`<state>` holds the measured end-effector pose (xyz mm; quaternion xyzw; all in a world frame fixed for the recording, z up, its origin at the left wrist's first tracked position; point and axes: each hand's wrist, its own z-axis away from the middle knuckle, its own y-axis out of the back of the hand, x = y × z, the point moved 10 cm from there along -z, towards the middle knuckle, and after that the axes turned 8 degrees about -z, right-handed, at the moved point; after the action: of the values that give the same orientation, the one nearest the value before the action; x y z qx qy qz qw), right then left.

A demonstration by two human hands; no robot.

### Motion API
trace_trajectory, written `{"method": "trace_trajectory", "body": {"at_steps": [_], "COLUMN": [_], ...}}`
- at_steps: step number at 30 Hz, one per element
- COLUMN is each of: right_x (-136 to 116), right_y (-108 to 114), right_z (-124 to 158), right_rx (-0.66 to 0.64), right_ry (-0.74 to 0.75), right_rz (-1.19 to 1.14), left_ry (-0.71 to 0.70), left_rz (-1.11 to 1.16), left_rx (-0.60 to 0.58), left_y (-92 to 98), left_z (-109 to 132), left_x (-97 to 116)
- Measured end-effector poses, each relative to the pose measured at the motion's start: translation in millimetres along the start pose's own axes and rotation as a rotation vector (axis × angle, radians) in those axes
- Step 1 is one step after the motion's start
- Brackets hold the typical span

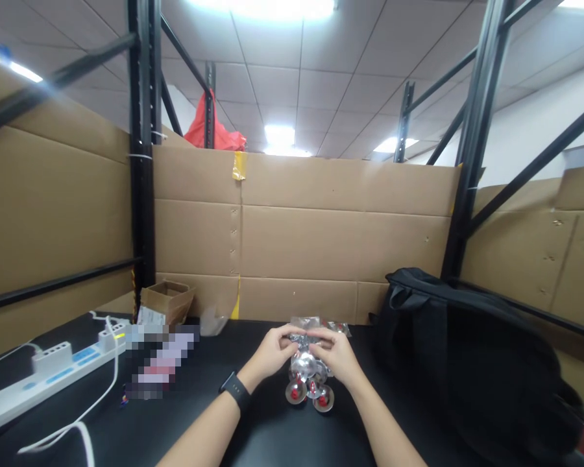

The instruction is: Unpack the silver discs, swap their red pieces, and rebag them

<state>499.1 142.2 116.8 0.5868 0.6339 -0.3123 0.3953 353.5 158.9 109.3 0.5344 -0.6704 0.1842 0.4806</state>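
Note:
Both of my hands meet over a black table (pixel 253 441) near its far edge. My left hand (pixel 271 353), with a black watch on its wrist, and my right hand (pixel 338 357) pinch the top of a clear plastic bag (pixel 309 376). The bag holds several small round silver parts with red centres. Its lower end rests on the table between my wrists. More clear packets (pixel 321 324) lie just behind my fingers.
A white power strip (pixel 53 373) with cables lies at the left. A small open cardboard box (pixel 168 299) stands at the back left. A black bag (pixel 472 357) fills the right side. Cardboard walls and black shelf posts surround the table.

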Motion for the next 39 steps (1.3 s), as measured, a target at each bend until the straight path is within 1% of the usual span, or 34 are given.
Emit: {"method": "trace_trajectory", "body": {"at_steps": [3, 5, 7, 9, 12, 14, 15, 17, 19, 20, 23, 24, 25, 28, 30, 32, 34, 37, 39], "right_x": [-3, 0, 6, 13, 15, 12, 10, 8, 8, 9, 11, 12, 12, 12, 12, 12, 12, 11, 11], "right_y": [-2, -2, 1, 8, 20, 24, 25, 24, 20, 18, 14, 14, 13, 13, 14, 15, 15, 14, 11], "right_z": [1, 1, 0, 0, 1, 2, 2, 2, 2, 2, 3, 3, 3, 3, 3, 3, 3, 4, 4], "right_rx": [-0.009, -0.009, 0.024, 0.096, 0.199, 0.232, 0.243, 0.248, 0.233, 0.224, 0.214, 0.215, 0.214, 0.210, 0.215, 0.225, 0.230, 0.221, 0.207], "right_ry": [0.031, 0.032, 0.019, -0.021, -0.065, -0.063, -0.063, -0.071, -0.081, -0.086, -0.094, -0.095, -0.097, -0.095, -0.096, -0.102, -0.110, -0.117, -0.128], "right_rz": [-0.011, -0.021, -0.034, -0.062, -0.125, -0.163, -0.176, -0.193, -0.204, -0.207, -0.201, -0.203, -0.209, -0.243, -0.252, -0.251, -0.248, -0.255, -0.262], "left_ry": [-0.018, 0.007, 0.030, 0.036, -0.002, -0.071, -0.109, -0.182, -0.252, -0.287, -0.361, -0.374, -0.385, -0.380, -0.318, -0.243, -0.192, -0.124, -0.075], "left_rz": [0.044, 0.069, 0.075, 0.062, -0.031, -0.176, -0.262, -0.433, -0.615, -0.718, -0.990, -1.045, -1.081, -1.098, -1.020, -0.893, -0.731, -0.471, -0.387], "left_rx": [-0.027, -0.052, -0.061, -0.028, 0.104, 0.168, 0.172, 0.144, 0.157, 0.199, 0.394, 0.427, 0.426, 0.334, 0.321, 0.315, 0.226, 0.014, -0.033], "left_y": [3.3, 3.5, 3.7, 7.3, 21.8, 28.9, 29.1, 23.8, 20.1, 20.8, 28.5, 29.3, 28.0, 20.3, 22.7, 27.4, 24.8, 10.9, 7.5], "left_z": [1, 1, 0, -1, -2, 0, 2, 6, 10, 12, 21, 23, 24, 21, 19, 15, 10, 5, 4], "left_x": [5, 1, -4, -9, -9, 0, 7, 20, 35, 44, 73, 80, 85, 86, 78, 66, 52, 31, 21]}}
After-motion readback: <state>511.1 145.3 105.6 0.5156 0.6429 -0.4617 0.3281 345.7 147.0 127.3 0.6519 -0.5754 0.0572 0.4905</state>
